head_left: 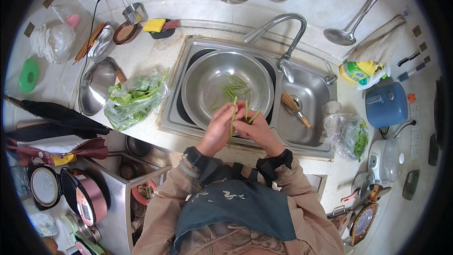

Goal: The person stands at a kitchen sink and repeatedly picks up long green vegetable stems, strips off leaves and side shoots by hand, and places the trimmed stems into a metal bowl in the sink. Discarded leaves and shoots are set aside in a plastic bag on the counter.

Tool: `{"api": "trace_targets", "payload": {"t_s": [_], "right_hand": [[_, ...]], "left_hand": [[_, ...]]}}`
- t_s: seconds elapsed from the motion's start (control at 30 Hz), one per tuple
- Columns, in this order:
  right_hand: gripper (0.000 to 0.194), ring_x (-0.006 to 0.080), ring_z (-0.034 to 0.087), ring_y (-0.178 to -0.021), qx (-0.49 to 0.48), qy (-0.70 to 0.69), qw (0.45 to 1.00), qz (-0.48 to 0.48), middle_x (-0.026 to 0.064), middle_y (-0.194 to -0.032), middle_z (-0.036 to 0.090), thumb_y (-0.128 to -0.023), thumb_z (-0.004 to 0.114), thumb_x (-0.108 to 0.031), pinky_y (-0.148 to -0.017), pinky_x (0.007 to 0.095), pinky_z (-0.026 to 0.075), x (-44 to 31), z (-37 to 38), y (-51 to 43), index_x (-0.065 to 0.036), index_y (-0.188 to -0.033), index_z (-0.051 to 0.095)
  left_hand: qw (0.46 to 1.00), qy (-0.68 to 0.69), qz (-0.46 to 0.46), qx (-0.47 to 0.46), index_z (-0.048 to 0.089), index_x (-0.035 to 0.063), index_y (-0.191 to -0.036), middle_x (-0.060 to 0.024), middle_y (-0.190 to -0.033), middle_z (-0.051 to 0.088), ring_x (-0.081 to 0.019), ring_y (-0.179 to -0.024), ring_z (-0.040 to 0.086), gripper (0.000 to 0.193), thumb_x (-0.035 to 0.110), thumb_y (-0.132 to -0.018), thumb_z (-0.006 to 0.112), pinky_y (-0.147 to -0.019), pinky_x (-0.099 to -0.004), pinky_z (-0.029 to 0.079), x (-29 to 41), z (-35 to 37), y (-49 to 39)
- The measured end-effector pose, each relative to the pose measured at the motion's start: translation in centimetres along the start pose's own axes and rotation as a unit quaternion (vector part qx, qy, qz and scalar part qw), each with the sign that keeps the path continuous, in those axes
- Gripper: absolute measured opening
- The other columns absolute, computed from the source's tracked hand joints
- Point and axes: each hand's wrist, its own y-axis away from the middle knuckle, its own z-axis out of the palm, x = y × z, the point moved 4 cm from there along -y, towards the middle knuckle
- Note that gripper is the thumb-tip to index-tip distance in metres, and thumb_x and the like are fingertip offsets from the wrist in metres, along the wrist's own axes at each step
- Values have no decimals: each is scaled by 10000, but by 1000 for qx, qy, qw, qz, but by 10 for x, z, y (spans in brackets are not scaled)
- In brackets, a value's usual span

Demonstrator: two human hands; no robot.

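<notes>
Both hands meet over the near rim of a large stainless steel basin [198,74], which sits in the left sink bowl. My left hand [218,129] holds a green vegetable stem [233,124] upright between thumb and fingers. My right hand [255,127] touches the same stem with its fingertips and has short stem pieces [253,116] sticking out between its fingers. Cut or snapped green stems [234,85] lie at the bottom of the basin. Left of the sink, a clear plastic bag [136,104] holds leafy greens with long stems.
A chrome faucet [295,35] arches above the sink. The right bowl holds a bamboo brush [295,108]. Another plastic bag with greens [347,138] lies right of the sink, near a yellow detergent bottle [357,71]. A metal lid [95,86] stands at the left.
</notes>
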Motion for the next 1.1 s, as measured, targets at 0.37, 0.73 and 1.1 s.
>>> {"api": "trace_targets", "payload": {"t_s": [0.37,0.73,1.1], "right_hand": [[105,24,421,-494,117,33,992,-18,-35,-581,505,-833,640,-119,-438,192,301,-4,-13,-1,-24,-818,598],[113,28,464,-526,122,90,988,-4,-17,-633,561,-797,661,-115,-460,188,337,-12,-16,2,-17,-786,606],[131,32,439,-550,131,139,982,-1,-28,-619,523,-753,650,-112,-471,210,333,-3,-25,0,-7,-740,572]], "left_hand": [[943,-304,137,23,586,-14,-925,-26,-839,630,-88,-766,585,71,52,-901,593,-737,-244,489,4,-12,11],[867,-443,219,65,612,-27,-869,-84,-765,628,-149,-669,608,76,24,-827,651,-630,-264,492,12,2,15],[817,-516,251,54,564,-25,-853,-71,-749,578,-125,-655,551,57,23,-874,586,-605,-269,452,11,9,17]]}}
